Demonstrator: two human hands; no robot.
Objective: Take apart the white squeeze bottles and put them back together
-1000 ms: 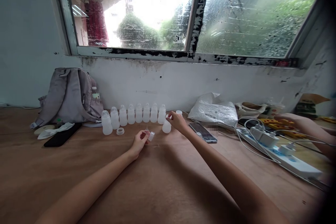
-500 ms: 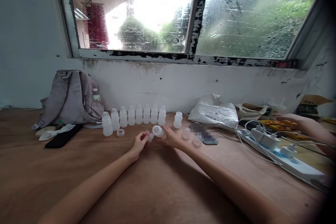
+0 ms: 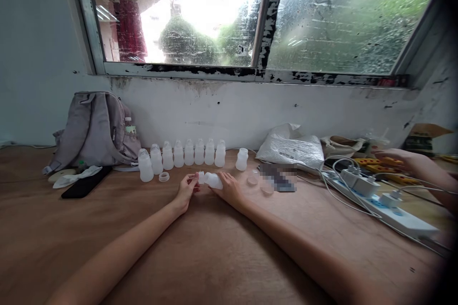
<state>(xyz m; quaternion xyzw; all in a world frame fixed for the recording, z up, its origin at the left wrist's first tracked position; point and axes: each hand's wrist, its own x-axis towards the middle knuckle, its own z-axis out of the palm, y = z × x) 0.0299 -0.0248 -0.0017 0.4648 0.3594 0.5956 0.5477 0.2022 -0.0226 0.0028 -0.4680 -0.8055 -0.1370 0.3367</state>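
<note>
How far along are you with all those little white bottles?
Done, it seems: a row of eight capped bottles stands by the wall. In hand: the right hand holds one bottle on its side while the left hand brings a cap to its mouth. Left: one open bottle standing alone, plus loose caps and a ring on the table.

My left hand (image 3: 186, 189) covers most of the small cap (image 3: 201, 177), so its thread and seating on the bottle (image 3: 213, 180) held sideways in my right hand (image 3: 229, 190) cannot be read. Right of my grip, the phone (image 3: 278, 177) is blurred out. Farther right, another person's hand (image 3: 411, 164) is cut off at the frame edge, and the bottom edge crops both my forearms.
</note>
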